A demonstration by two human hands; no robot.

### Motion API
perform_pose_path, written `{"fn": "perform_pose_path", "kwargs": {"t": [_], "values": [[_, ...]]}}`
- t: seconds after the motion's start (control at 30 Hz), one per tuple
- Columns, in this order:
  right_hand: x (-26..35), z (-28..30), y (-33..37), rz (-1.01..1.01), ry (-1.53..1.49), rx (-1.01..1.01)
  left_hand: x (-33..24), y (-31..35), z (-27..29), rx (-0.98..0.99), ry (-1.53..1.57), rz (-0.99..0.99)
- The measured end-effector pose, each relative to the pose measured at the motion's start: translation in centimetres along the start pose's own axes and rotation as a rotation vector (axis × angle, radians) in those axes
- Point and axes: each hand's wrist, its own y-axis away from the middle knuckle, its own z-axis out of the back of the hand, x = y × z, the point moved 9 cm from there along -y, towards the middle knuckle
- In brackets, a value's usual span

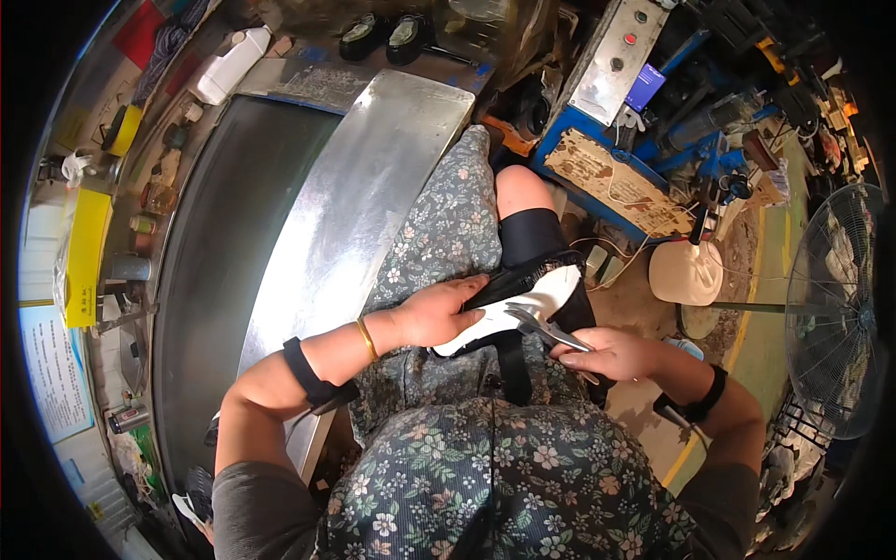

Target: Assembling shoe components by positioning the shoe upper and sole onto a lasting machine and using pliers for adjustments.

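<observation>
One shiny metal table (359, 191) stands at your left; your left fingers (469, 284) grip the white-bottomed black shoe piece (553, 289) over your lap (411, 371), metal pliers (560, 337) extend across its white face, and your right fingers (590, 358) clasp their handles.

The fisheye camera on the person's head looks steeply down past the floral apron (495, 476) at both nearby hands (439, 315).
</observation>
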Motion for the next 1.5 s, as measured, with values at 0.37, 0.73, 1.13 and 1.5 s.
{"fn": "perform_pose_path", "kwargs": {"t": [0.37,0.73,1.13,1.5], "values": [[0.7,0.4,-4.2,0.291,0.924,-0.047,1.6,-1.5,-1.4,0.231,0.412,-0.012],[1.6,1.6,-1.3,0.040,0.269,-0.004,2.0,-0.4,0.3,-0.003,0.150,0.073],[2.2,0.7,-4.8,0.164,0.575,-0.126,1.6,-0.6,-0.9,0.096,0.240,-0.087],[2.0,0.8,-3.9,0.203,0.828,-0.307,3.6,-2.7,-1.8,0.176,0.894,0.311]]}}
